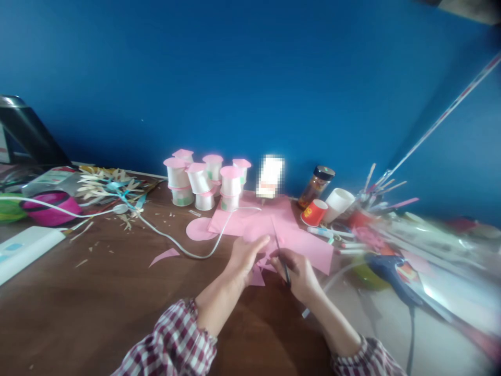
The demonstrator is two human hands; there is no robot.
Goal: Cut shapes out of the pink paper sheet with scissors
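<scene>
My right hand (299,274) is closed around a pair of scissors (287,275) with dark handles. Their slim blades point away from me, over the pink paper. Opposite it, my left hand (245,256) grips a piece of pink paper (257,277), thumb stretched along the top. How much of that piece lies under my fingers is hidden. Larger pink sheets (313,245) lie flat behind both hands. A pink paper circle (200,229) rests to the left of them, and a curved pink scrap (164,256) is nearer to me.
White paper cups (230,183) stand stacked with pink paper discs at the back. A lit phone (270,176) leans by the wall. A white cable (188,253) crosses the table. At right are a lidded jar (316,187), a red cup (313,212) and a glue gun (395,274).
</scene>
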